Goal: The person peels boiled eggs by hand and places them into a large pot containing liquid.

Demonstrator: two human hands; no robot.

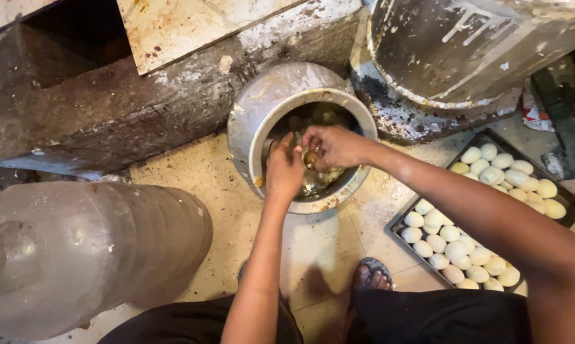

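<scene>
Both my hands, left hand [283,171] and right hand [333,146], pinch one small brownish egg [311,158] over the dented round metal pot [257,114]; I judge wet fingers could drop it into the murky water.

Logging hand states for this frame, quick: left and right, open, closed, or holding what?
Left hand: curled over the metal pot, grip cannot be told.
Right hand: closed on a small brownish egg above the pot.
</scene>
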